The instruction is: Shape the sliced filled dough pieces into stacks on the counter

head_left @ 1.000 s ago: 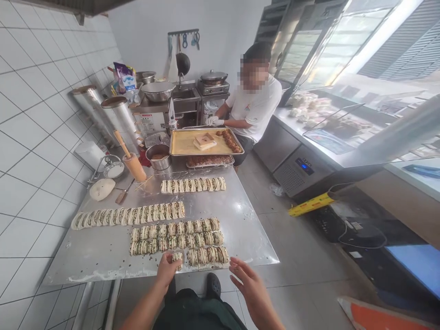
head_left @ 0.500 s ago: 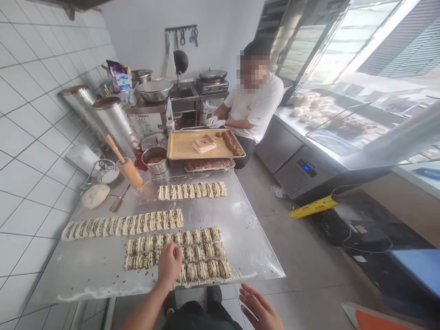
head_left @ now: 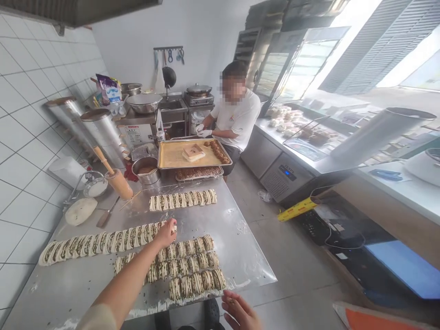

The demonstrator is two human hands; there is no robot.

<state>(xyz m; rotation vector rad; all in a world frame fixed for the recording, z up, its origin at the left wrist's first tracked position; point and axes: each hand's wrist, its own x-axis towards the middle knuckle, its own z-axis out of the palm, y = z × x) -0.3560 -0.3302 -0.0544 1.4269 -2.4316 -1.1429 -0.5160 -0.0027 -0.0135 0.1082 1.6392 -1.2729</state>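
My left hand (head_left: 167, 234) is closed at the right end of a long row of filled dough slices (head_left: 103, 243), its fingers pinched round the end dough slice (head_left: 174, 228). My forearm crosses over and partly hides the nearer rows. Those are short rolled dough pieces (head_left: 197, 283) with a dark, speckled filling, set close together near the table's front edge. Beyond them lies another row of dough slices (head_left: 184, 200). My right hand (head_left: 242, 312) hangs just off the front edge, fingers loosely bent and apart, with crumbs on them and nothing held.
The metal table (head_left: 244, 256) has a floury front edge. At its left are a lump of dough (head_left: 80, 211), a scraper (head_left: 107, 213) and a rolling pin (head_left: 118, 183). A pot (head_left: 146, 170) and a tray (head_left: 170, 153) stand at the back, where a gloved co-worker (head_left: 237, 112) is.
My left hand has moved from the near rolled pieces to the right end of the long row and now pinches its end slice. The camera view has shifted; my right hand stays low and open.
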